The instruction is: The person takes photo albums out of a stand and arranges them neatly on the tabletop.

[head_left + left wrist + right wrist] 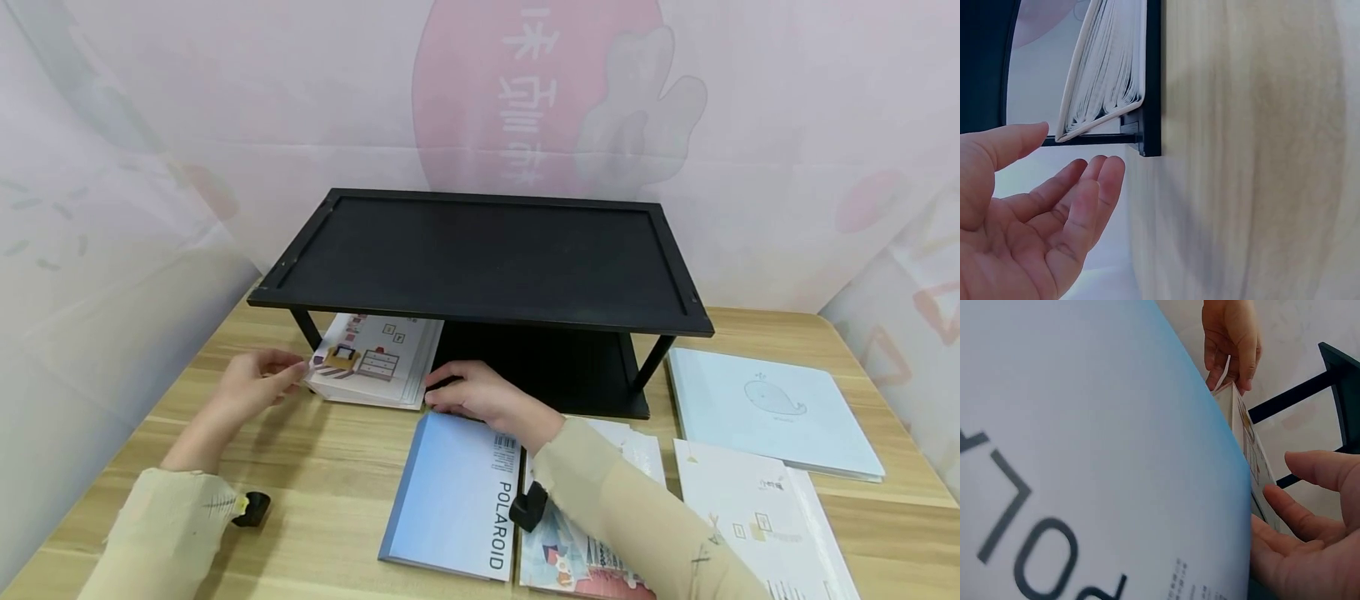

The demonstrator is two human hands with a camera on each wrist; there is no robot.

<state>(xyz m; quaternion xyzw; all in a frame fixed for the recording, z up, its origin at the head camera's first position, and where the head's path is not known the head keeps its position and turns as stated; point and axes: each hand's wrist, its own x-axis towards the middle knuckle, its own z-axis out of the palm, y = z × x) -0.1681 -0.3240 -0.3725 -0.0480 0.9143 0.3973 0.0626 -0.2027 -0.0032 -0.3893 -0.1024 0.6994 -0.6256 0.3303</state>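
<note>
A photo album (378,367) with drawn furniture on its pale cover lies on the lower board of a black two-tier rack (480,258), at its left end. My left hand (258,385) is at the album's front left corner, thumb tip right at the cover's edge. In the left wrist view the left hand's fingers (1094,206) are loosely extended below the album's splayed pages (1107,69). My right hand (480,393) is by the album's right side, thumb and forefinger apart in the right wrist view, where the blue Polaroid album (1097,456) covers part of the scene.
In front of the rack lies the blue Polaroid album (450,492), beside illustrated albums (555,558) partly under my right forearm. A light blue whale album (780,408) and a white album (757,517) lie at right. Rack legs (654,362) stand at the front corners.
</note>
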